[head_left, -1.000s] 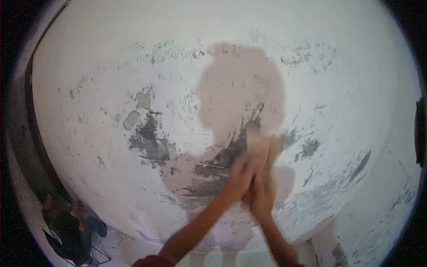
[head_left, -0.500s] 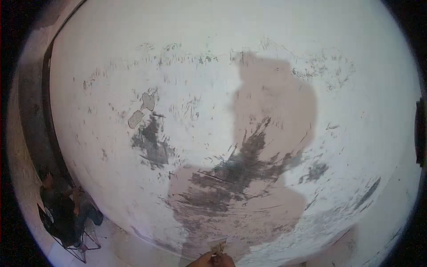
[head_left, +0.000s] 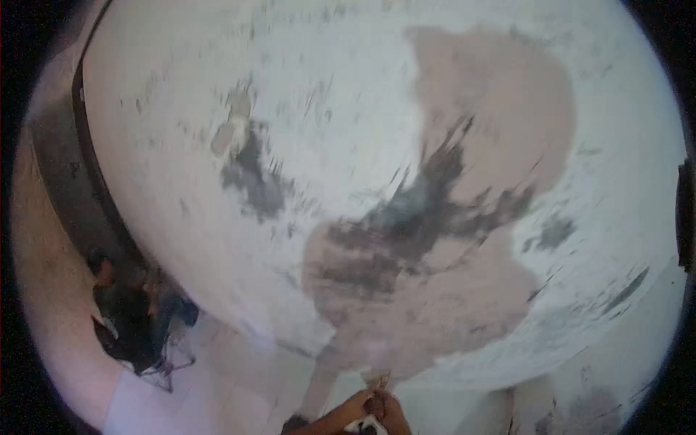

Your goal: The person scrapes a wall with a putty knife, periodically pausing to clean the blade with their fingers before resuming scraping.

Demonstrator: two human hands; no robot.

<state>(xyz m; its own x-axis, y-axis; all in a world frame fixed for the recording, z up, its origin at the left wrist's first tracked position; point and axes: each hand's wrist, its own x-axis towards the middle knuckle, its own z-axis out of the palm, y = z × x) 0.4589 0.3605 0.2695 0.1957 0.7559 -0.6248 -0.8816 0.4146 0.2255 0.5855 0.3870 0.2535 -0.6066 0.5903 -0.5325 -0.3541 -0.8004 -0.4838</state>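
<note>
My left hand and my right hand are together at the bottom of the view, fingers closed. Between them a putty knife points up, its flat, pale blade blurred; my fingers cover the handle. Beyond the blade stands a white wall with dark grey bare patches and scrape marks. My shadow falls across the middle of it. The blade's tip looks apart from the wall, though the blur makes this hard to judge.
At the lower left a person in dark clothes sits on a thin-legged stool. A dark door frame edges the wall on the left. Pale floor tiles lie below, and a dark object is at the right edge.
My view has tilted downward, so the wall marks sit higher and more floor shows. More of my hands and forearms is visible, and they appear slightly further right, still together around the putty knife.
</note>
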